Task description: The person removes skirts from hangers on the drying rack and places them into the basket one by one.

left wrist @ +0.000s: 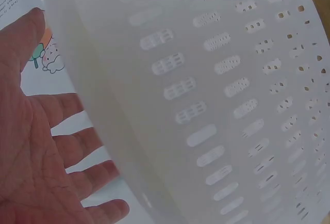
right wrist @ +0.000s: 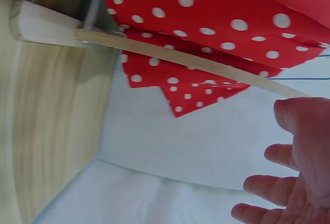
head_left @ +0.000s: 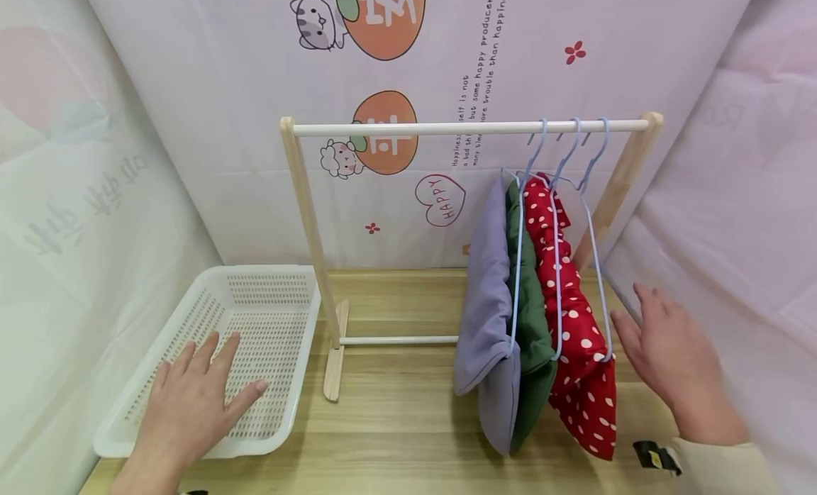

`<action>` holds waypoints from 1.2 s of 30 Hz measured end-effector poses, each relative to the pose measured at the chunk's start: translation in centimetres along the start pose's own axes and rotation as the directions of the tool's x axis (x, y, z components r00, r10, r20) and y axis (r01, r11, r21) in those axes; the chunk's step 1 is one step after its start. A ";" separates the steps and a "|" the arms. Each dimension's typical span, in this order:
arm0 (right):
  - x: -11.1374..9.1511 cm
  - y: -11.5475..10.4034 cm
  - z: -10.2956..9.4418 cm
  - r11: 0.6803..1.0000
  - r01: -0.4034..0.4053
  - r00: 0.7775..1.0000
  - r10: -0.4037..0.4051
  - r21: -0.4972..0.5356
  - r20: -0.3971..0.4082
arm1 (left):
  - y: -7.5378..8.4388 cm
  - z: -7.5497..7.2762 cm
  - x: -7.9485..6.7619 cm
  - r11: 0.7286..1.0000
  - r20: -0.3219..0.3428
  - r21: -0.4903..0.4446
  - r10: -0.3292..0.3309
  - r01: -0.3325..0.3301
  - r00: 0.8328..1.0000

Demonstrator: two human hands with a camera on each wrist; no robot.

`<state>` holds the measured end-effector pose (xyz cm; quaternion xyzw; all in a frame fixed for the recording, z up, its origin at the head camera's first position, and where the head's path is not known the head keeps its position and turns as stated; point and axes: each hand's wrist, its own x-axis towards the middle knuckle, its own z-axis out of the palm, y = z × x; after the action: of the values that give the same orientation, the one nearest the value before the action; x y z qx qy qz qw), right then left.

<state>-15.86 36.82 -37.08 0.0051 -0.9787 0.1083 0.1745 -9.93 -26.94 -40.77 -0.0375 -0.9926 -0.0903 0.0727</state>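
My left hand (head_left: pixel 191 399) spread, at basket (head_left: pixel 274 346) left of rack (head_left: pixel 440 129) | my right hand (head_left: pixel 678 357) spread, right of rack | red cloth (head_left: pixel 577 332) hung near rack's right end: likely soft, light; hold by hanger (head_left: pixel 600 286)

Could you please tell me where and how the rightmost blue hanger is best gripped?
I would pinch the rightmost blue hanger just below its hook, coming from the front: there the slim frame narrows to a bare neck above the red polka-dot cloth.
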 end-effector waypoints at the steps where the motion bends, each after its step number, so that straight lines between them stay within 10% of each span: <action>1: 0.0 -0.2 -0.3 1.000 -0.005 1.000 0.005 0.002 -0.007 | 0.0 0.0 0.0 1.000 -0.005 -0.001 0.003 -0.003 1.000; 36: 1.0 -6.9 -8.7 1.000 0.006 0.987 -0.003 0.021 -0.162 | 1.1 -0.2 0.1 0.996 -0.078 -0.019 0.090 -0.092 0.993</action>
<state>-13.52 31.94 -27.30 0.0002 -0.9601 0.1182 0.2535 -9.87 -25.85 -40.39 -0.0800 -0.9852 -0.0997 0.1143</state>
